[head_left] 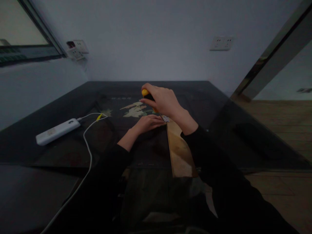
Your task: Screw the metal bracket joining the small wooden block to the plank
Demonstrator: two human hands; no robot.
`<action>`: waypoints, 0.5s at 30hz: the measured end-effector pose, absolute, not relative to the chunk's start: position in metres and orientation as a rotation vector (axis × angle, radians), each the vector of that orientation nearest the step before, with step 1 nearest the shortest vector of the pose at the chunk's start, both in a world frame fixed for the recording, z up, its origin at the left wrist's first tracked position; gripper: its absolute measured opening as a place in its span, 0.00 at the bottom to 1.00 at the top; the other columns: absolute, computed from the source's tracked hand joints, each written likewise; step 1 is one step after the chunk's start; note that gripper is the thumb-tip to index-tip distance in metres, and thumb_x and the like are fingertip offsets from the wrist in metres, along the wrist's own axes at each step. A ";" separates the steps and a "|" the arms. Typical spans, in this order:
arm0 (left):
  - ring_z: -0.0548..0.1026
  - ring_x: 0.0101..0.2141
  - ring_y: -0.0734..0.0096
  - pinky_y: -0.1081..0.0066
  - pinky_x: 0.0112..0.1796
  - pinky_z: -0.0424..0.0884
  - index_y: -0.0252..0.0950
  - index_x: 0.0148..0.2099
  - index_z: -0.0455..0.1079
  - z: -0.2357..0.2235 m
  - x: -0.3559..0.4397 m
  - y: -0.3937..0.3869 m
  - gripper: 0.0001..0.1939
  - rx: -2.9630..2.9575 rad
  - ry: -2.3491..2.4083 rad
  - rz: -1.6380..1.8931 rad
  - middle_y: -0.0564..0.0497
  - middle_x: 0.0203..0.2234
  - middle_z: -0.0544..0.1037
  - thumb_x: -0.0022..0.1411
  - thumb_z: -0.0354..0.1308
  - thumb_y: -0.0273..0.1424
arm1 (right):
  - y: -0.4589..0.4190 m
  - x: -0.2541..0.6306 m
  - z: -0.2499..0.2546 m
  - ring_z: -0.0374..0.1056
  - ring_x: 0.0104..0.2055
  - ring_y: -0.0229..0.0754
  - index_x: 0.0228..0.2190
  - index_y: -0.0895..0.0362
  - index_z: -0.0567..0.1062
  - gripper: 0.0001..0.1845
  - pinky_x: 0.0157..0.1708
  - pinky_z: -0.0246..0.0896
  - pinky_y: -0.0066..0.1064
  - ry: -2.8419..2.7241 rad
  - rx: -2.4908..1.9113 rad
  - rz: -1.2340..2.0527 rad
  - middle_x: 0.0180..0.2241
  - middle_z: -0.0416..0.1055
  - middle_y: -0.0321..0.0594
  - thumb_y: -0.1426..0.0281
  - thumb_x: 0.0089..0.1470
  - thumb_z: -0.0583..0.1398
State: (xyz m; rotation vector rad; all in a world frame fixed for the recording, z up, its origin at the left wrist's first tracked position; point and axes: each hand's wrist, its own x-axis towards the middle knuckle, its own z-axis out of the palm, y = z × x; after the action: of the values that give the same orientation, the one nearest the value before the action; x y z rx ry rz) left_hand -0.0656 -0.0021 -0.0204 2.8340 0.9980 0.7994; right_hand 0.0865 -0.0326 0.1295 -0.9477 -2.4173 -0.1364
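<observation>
My right hand (163,100) is closed round a tool with a yellow and black handle (145,94), held above the far end of a long brown strip of cardboard or paper (179,149) that lies on the dark glass table (231,136). My left hand (148,123) lies flat with fingers stretched out on the table, its fingertips touching the strip's far end just under the tool. The tool's tip is hidden by my right hand. Both arms wear black sleeves.
A white power bank (57,131) lies at the left of the table with a white cable (87,149) running toward me. Wall sockets (221,43) sit on the back wall, others (77,49) at the left corner. Wooden floor (280,123) shows at the right.
</observation>
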 end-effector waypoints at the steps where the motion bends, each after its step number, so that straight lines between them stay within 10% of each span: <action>1: 0.75 0.48 0.68 0.69 0.48 0.72 0.48 0.53 0.72 -0.021 -0.066 -0.001 0.16 2.838 1.010 0.799 0.52 0.49 0.77 0.64 0.56 0.32 | -0.033 0.087 0.130 0.70 0.41 0.48 0.51 0.57 0.66 0.23 0.37 0.58 0.35 -2.402 -0.945 -0.126 0.45 0.73 0.47 0.57 0.60 0.55; 15: 0.75 0.47 0.65 0.64 0.47 0.72 0.39 0.49 0.74 -0.016 -0.064 -0.008 0.14 2.764 1.114 0.864 0.46 0.46 0.77 0.63 0.56 0.35 | -0.003 0.149 0.133 0.67 0.39 0.43 0.44 0.54 0.69 0.23 0.41 0.63 0.40 -1.941 -0.927 0.097 0.36 0.70 0.39 0.50 0.56 0.55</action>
State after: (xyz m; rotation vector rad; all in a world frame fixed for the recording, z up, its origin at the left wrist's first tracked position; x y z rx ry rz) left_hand -0.0635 -0.0080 -0.0162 2.7641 1.1139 0.8636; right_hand 0.1491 -0.0027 0.1329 -0.9273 -1.9405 0.0973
